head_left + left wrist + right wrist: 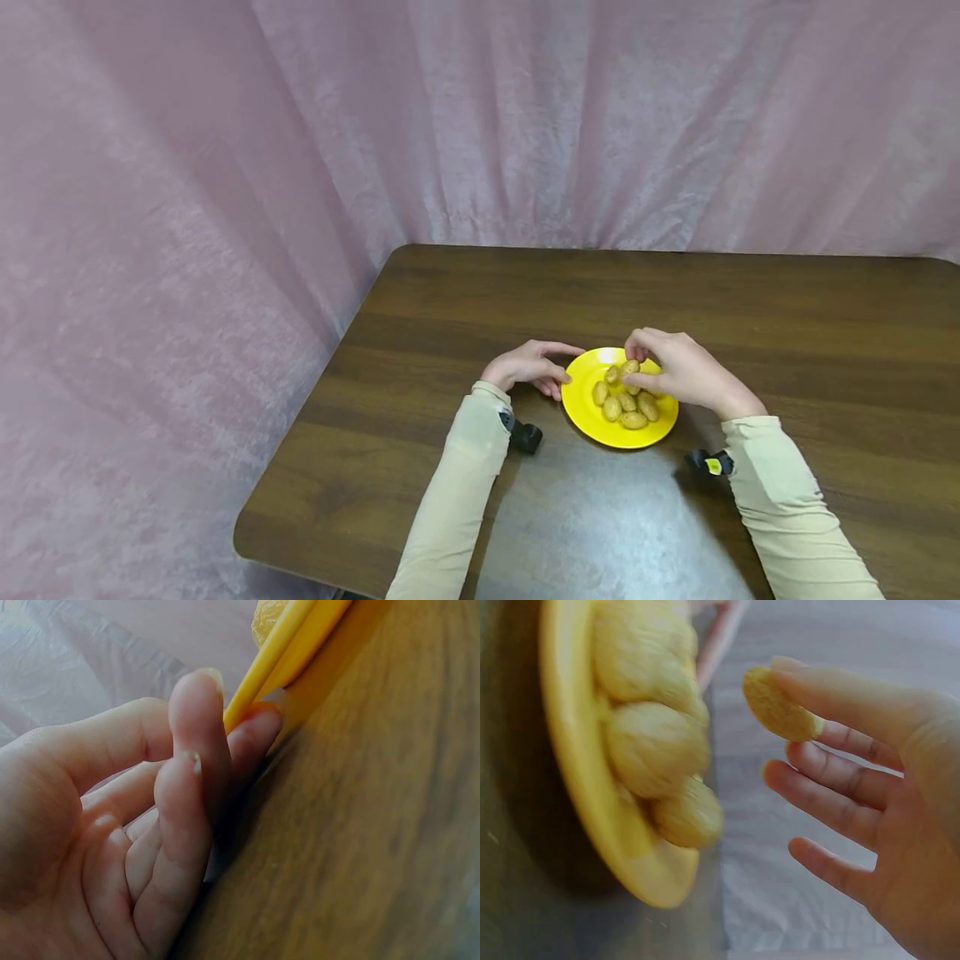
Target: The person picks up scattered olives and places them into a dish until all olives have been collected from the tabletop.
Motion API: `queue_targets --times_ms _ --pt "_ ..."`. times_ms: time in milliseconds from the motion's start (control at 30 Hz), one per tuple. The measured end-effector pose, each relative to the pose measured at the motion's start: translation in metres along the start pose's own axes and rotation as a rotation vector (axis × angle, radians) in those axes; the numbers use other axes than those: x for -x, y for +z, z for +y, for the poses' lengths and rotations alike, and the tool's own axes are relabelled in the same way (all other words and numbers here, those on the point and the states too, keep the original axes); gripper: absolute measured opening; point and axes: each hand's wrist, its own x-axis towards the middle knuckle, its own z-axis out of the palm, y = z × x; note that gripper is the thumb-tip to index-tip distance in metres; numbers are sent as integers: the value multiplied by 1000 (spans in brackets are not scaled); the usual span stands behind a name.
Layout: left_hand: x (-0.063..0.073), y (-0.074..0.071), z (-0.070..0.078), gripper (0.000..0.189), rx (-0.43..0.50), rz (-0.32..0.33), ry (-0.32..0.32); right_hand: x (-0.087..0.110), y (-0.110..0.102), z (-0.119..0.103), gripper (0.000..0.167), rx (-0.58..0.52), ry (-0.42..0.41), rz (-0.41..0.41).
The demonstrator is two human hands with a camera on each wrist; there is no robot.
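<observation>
A yellow plate (pixel 588 421) bears several small yellow-brown potatoes (pixel 633 420). At its left edge my left hand (pixel 528 367) holds the rim; the left wrist view shows the yellow rim (pixel 268 666) between the thumb and a finger, the other fingers curled beneath. My right hand (pixel 688 372) is over the right side of the plate. In the right wrist view it pinches one small potato (pixel 771 705) between thumb and fingertips, apart from the potatoes (pixel 656 746) piled on the plate. From the head view the pinched potato is hard to tell from the others.
The plate stands on a brown wooden table (pixel 480 292) with rounded corners. Light glares off the tabletop in front of the plate. A pink curtain (pixel 525 125) hangs behind and left of the table. A small black camera (pixel 527 437) juts from the left wrist, another (pixel 705 462) from the right.
</observation>
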Motion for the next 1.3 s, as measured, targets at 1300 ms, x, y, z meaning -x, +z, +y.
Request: queue_targets --times_ms 1300 --pt "-2 1 11 50 -4 -14 -13 64 -60 59 37 85 306 -413"
